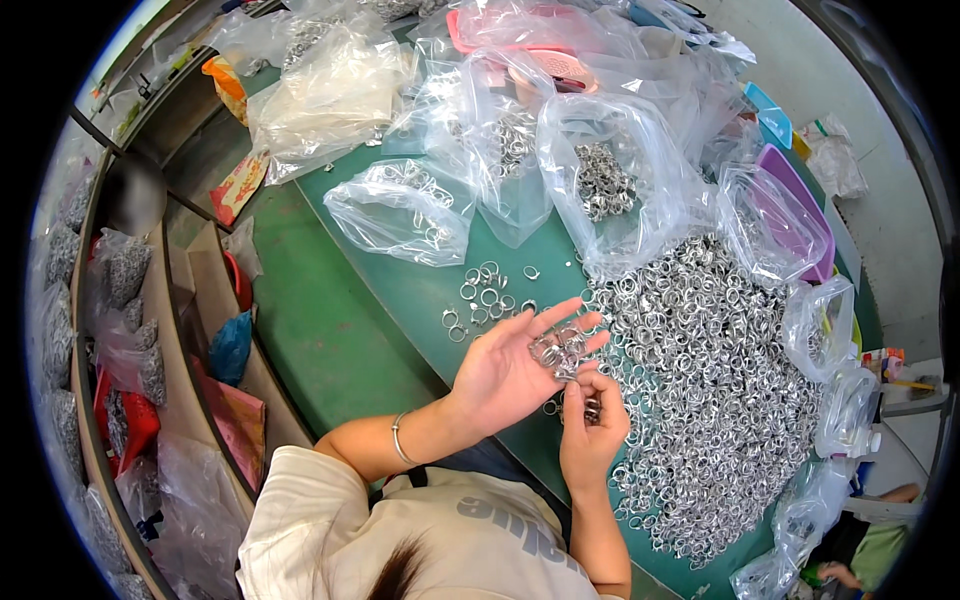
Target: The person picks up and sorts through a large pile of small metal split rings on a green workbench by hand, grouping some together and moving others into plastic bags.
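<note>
My left hand point(500, 372) is palm up above the table edge, its fingers somewhat spread. Several silver metal rings point(560, 350) lie across its fingers. Close beside it, my right hand point(594, 420) is curled, with thumb and index finger pinched together at the fingertips of the left. More rings point(592, 409) show inside the curled right fingers, partly hidden. A wide heap of silver rings point(720, 400) covers the table to the right of my hands. Beyond my left hand, a small loose group of rings point(488, 296) lies on the green tabletop.
Clear plastic bags with rings point(405, 212) stand along the far side, one of them open point(625, 235). A purple tray point(795, 205) and a pink basket point(555, 70) sit among bags. Shelves point(170, 350) with bagged rings line the left. Another person point(865, 550) is at lower right.
</note>
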`<state>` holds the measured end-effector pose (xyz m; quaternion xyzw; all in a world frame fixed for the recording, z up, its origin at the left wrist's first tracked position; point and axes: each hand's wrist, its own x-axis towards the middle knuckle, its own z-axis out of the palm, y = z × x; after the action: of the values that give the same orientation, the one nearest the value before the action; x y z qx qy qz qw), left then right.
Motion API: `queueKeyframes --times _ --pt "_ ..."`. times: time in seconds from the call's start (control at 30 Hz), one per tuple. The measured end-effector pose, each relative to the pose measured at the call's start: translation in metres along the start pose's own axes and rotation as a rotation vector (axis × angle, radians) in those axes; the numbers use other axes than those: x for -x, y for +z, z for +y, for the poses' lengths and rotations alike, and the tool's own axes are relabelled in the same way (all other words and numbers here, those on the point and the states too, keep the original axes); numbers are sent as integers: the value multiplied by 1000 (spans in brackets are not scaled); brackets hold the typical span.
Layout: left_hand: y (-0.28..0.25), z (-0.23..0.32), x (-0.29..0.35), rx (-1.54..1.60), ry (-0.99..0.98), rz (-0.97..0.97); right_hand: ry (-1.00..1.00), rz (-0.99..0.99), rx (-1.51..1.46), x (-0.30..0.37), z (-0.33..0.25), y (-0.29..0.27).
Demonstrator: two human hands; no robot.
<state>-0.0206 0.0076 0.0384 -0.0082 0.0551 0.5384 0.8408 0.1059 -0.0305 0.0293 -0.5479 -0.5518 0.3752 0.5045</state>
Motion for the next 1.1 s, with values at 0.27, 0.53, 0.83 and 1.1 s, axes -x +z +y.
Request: queueKeyframes --times 0.27,0.53,0.83,1.1 --pt "1 -1 -1 -20 39 11 195 -78 -391 1 9 0" --pt "-2 -4 1 -9 74 0 351 -87 -620 -1 6 -5" --pt "-3 -10 4 -111 96 1 235 -45 -385 -1 2 -2" --pt "-9 -14 5 -140 155 -58 180 -133 -231 6 -7 1"
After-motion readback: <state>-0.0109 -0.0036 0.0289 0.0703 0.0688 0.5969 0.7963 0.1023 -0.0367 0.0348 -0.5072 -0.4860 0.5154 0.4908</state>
